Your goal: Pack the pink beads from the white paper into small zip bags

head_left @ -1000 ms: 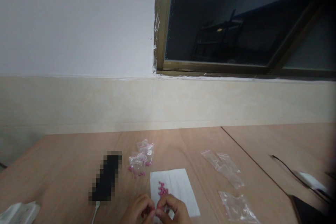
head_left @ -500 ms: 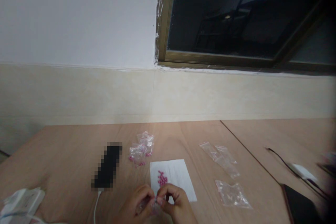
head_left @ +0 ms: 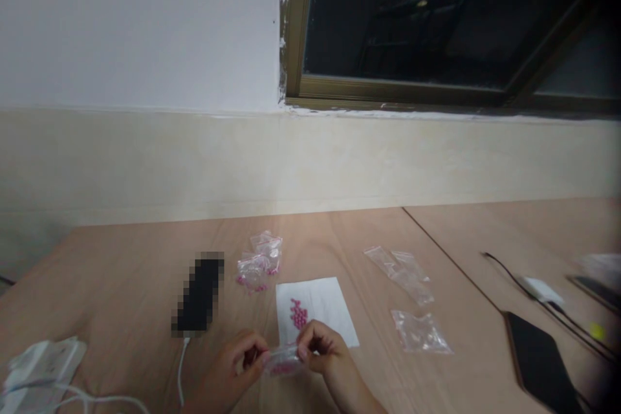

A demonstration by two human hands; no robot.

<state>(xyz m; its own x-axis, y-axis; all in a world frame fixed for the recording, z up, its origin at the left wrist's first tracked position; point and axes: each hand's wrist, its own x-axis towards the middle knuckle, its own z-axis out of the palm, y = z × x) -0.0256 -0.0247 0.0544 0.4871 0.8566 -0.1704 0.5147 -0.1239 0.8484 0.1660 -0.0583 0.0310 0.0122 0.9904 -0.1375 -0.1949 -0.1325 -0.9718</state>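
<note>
The left hand and right hand are pinching a small clear zip bag of pink beads between nearly closed fingers, holding it just in front of a white paper sheet, its closure seemingly wanting pressing shut.

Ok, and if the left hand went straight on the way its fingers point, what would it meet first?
The small clear bag of pink beads, which that left hand is pinching. Just past the bag comes the right hand, though depth is hard to judge here.
</note>
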